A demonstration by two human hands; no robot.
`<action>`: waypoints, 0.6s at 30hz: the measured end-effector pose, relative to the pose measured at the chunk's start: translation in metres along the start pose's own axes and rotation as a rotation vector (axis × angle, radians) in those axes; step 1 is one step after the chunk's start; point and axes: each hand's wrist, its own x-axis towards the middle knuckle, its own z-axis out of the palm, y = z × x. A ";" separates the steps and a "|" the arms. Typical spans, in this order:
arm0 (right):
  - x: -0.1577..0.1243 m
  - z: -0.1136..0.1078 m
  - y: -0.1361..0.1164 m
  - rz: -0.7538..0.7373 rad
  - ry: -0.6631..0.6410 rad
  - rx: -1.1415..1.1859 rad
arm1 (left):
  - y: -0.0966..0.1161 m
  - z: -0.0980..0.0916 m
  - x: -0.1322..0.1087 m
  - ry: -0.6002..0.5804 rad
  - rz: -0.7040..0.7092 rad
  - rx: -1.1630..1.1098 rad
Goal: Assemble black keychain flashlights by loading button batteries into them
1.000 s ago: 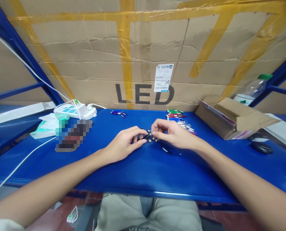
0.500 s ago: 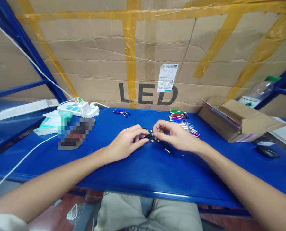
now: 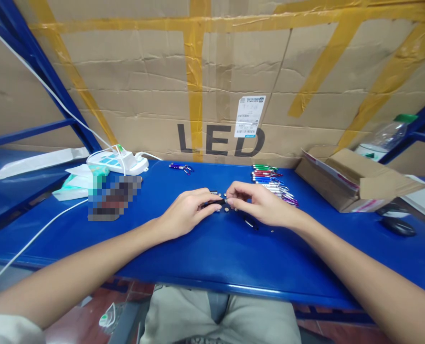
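My left hand [image 3: 191, 210] pinches a small black tube [image 3: 217, 202] between thumb and fingers, just above the blue table [image 3: 205, 258]. At the tube's right end, my right hand [image 3: 253, 203] has thumb and fingertips pressed together; what they hold, if anything, is too small to make out. Several small round metal discs [image 3: 226, 209], like button cells, lie under and around the fingertips. A black carabiner clip [image 3: 250, 222] rests below my right hand, partly hidden by it. Beyond that hand is a row of coloured mini torches [image 3: 266, 174] with clips.
A blue mini torch [image 3: 180, 167] with a clip lies at the back. To the left are a white power strip [image 3: 137, 165], a tissue pack [image 3: 71, 188] and a blurred-out object [image 3: 115, 198]. An open cardboard box [image 3: 341, 186] and a black mouse [image 3: 398, 226] are at the right.
The black tube has tilted slightly between the hands, and my right fingertips have shifted a little at its end. Both hands otherwise stay in place.
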 end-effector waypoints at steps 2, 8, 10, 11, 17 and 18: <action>0.000 0.000 0.001 0.002 -0.006 0.001 | 0.001 0.000 0.000 0.009 0.017 0.014; 0.001 0.002 0.003 0.009 -0.006 0.027 | 0.002 -0.001 0.000 0.011 0.015 0.013; 0.001 0.002 0.003 0.009 -0.006 0.033 | 0.002 -0.001 0.000 0.011 0.013 0.009; 0.001 0.002 0.003 0.008 -0.008 0.032 | 0.002 -0.001 0.000 0.010 0.015 0.009; 0.001 0.002 0.003 -0.011 -0.023 0.018 | 0.002 -0.002 0.000 0.005 0.034 0.024; 0.001 0.001 0.003 -0.015 -0.026 0.015 | 0.002 -0.002 0.000 0.006 0.038 0.028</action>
